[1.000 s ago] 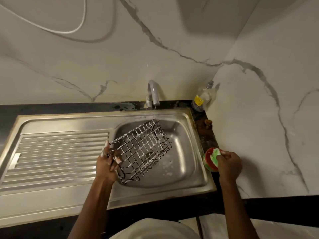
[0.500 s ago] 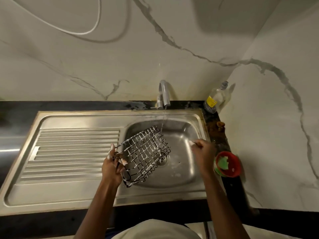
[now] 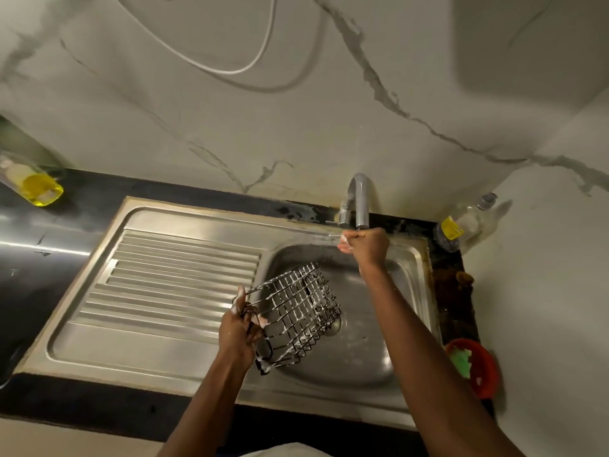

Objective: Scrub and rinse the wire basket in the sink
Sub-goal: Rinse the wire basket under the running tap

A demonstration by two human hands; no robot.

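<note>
Wire basket held soapy over the sink bowl

Wire basket [image 3: 296,316], streaked with white suds, hung tilted over the bowl of the stainless sink [image 3: 408,291], its open side turned toward the ribbed drainboard [image 3: 171,285] and its far corner above the drain. Your left hand [image 3: 239,334] gripped it at its near left edge, fingers [image 3: 241,296] curled round the black rim wire, foam on the fingertips. The basket touched nothing but that hand, as far as the view showed.

Your right hand [image 3: 364,245] was up at the back of the bowl, directly under the spout of the chrome tap [image 3: 359,202]. Its fingers were curled in, the soapy tips bunched together at the left side of the hand near the tap's lever; you could not tell whether they actually pinched the lever or only lay beside it. Whether water ran was too faint to make out.

On the dark worktop [image 3: 49,225] to the right of the sink sat a red bowl [image 3: 487,374] with a green scrub pad [image 3: 461,359] in it, well apart from both hands. A clear bottle with a yellow label [image 3: 461,225] stood in the back right corner. At the far left edge lay a bottle of yellow liquid [image 3: 36,186]. A white cable [image 3: 230,69] looped across the marbled wall.
</note>
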